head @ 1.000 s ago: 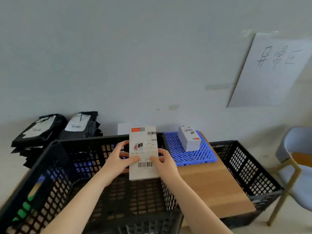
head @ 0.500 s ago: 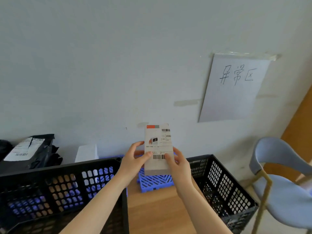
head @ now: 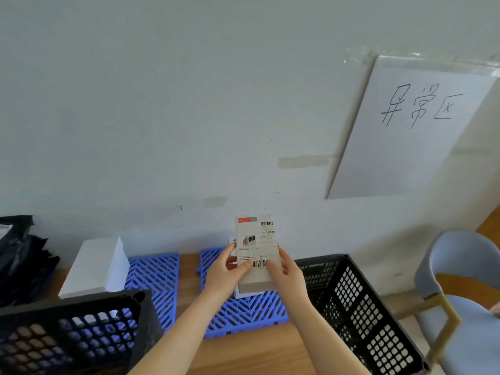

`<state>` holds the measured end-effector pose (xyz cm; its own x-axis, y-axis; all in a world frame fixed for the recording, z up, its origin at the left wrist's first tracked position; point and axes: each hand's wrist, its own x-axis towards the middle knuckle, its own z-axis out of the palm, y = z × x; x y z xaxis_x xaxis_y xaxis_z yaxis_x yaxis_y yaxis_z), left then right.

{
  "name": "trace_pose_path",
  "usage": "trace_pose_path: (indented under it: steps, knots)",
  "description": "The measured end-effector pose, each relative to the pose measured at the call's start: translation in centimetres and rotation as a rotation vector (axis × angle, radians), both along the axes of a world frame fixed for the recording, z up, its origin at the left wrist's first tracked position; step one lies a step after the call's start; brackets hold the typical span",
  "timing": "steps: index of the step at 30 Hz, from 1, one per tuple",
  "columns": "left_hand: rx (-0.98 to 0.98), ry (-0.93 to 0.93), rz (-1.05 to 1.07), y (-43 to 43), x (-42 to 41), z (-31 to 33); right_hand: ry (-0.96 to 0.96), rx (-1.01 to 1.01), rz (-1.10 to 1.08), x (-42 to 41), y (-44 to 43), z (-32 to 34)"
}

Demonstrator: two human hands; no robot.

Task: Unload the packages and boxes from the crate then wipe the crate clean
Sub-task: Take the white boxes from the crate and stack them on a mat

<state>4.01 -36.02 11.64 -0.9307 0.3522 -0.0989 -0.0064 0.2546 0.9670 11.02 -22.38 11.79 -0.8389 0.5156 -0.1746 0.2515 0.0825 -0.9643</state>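
Crate (head: 81,301), black and latticed, sat below and left of the fingers, its inside largely hidden. The left hand (head: 223,269) and right hand (head: 288,272) gripped a white labelled box (head: 257,247) upright, thumbs across its barcode, fingers curled round its edges. Beneath the fingers lay a blue mat (head: 243,315), with a smaller white box (head: 249,295) seemingly just under the held one. Lowering it squarely and easing both thumbs off together would probably seat it well. A black side crate (head: 351,293) crowded the right; bare mat lay nearer the person.

Wht box (head: 256,244) upright, prob. touching 2nd box (head: 249,293).
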Motion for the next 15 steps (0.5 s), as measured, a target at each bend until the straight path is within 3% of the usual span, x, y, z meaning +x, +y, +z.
trace_pose_path:
  steps: [15]
  knots:
    - [-0.144,-0.156,0.296,7.1,-7.8,-9.4,-0.189,-0.06,0.208,-11.7,7.2,-10.0]
